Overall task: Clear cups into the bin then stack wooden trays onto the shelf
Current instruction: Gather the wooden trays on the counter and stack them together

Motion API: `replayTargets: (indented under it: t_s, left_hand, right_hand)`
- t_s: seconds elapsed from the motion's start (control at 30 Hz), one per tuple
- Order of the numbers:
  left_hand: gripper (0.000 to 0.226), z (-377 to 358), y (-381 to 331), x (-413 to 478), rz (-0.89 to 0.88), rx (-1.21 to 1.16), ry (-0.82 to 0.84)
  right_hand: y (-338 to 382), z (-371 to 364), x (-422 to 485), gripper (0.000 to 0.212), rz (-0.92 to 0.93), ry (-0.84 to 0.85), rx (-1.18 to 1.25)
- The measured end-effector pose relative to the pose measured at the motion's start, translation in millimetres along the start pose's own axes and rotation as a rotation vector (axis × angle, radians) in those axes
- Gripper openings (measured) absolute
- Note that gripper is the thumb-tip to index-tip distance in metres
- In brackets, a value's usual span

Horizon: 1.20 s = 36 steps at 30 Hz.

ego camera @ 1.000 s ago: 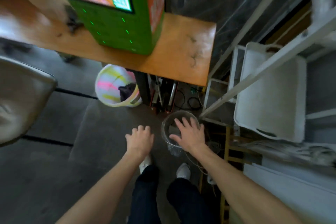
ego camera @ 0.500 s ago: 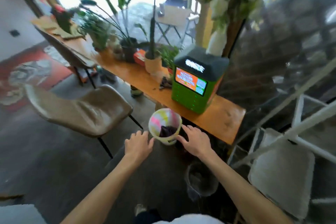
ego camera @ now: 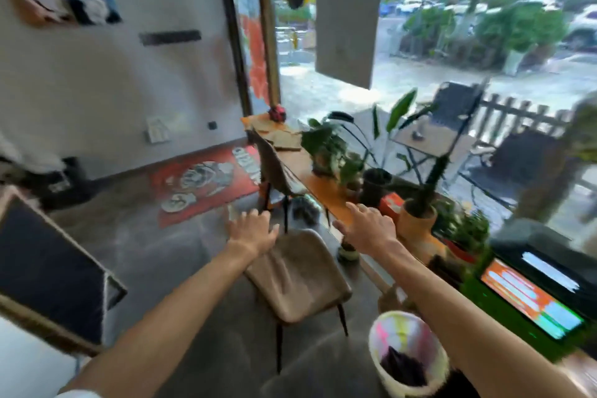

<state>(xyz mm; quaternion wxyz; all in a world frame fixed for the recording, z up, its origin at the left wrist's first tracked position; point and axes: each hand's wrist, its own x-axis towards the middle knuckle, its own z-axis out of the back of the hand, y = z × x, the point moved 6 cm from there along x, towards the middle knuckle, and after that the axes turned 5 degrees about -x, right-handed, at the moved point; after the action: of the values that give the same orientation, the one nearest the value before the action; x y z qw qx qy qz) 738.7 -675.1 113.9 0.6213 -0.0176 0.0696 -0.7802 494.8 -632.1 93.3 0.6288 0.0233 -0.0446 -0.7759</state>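
Both my hands are held out in front of me, empty, fingers spread. My left hand (ego camera: 252,227) hovers over the floor beyond a brown chair (ego camera: 298,278). My right hand (ego camera: 368,227) floats beside the long orange wooden counter (ego camera: 326,194). A bin (ego camera: 407,353) with a pastel striped liner and something dark inside stands on the floor at the lower right, under my right forearm. Flat wooden trays (ego camera: 274,136) lie at the far end of the counter. No cup is visible.
Potted plants (ego camera: 326,145) and a terracotta pot (ego camera: 416,220) crowd the counter, with a green kiosk with a screen (ego camera: 529,297) at the right. A second chair (ego camera: 274,168) stands further along. A red floor mat (ego camera: 206,178) and a dark board (ego camera: 48,268) lie left.
My view has swung up from the floor and the clear bin near the white shelf frame to the room. Both hands stayed open and empty; the striped bin slid to the lower right.
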Motion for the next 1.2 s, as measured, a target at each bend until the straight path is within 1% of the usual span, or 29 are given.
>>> replayTargets:
  t_s: [0.13, 0.27, 0.33, 0.43, 0.5, 0.73, 0.87, 1.03, 1.2]
  left_hand:
    - [0.050, 41.2, 64.3, 46.1, 0.088, 0.008, -0.043]
    - [0.059, 63.4, 127.5, 92.6, 0.168, 0.072, -0.028]
    - [0.061, 71.9, 156.4, 121.0, 0.206, 0.048, -0.027]
    - [0.058, 81.8, 197.8, 173.4, 0.243, -0.003, -0.031]
    - [0.053, 89.1, 223.4, 212.6, 0.252, -0.031, -0.052]
    - [0.045, 103.4, 289.0, 346.7, 0.208, -0.005, -0.053]
    - [0.044, 93.1, 322.0, 422.1, 0.169, 0.003, -0.006]
    - [0.043, 85.8, 369.1, 529.5, 0.093, -0.014, 0.044]
    - [0.041, 76.8, 425.0, 631.8, 0.012, -0.086, 0.034]
  right_hand:
    - [78.2, 23.0, 69.9, 0.068, 0.067, -0.040, -0.017]
    - [142.8, 26.5, 135.6, 0.068, 0.143, -0.038, -0.065]
    - [167.4, 23.3, 169.2, 0.069, 0.157, -0.028, -0.072]
    - [195.8, 20.0, 219.1, 0.072, 0.162, -0.016, -0.080]
    - [209.6, 20.6, 256.7, 0.072, 0.152, -0.039, -0.053]
    - [253.3, 27.6, 381.5, 0.059, 0.105, -0.101, 0.025]
    - [289.0, 9.2, 445.6, 0.047, 0.103, -0.053, 0.027]
    - [330.5, -22.0, 544.1, 0.041, 0.050, 0.078, -0.019]
    - [374.3, -51.2, 632.5, 0.037, -0.061, 0.062, 0.116]
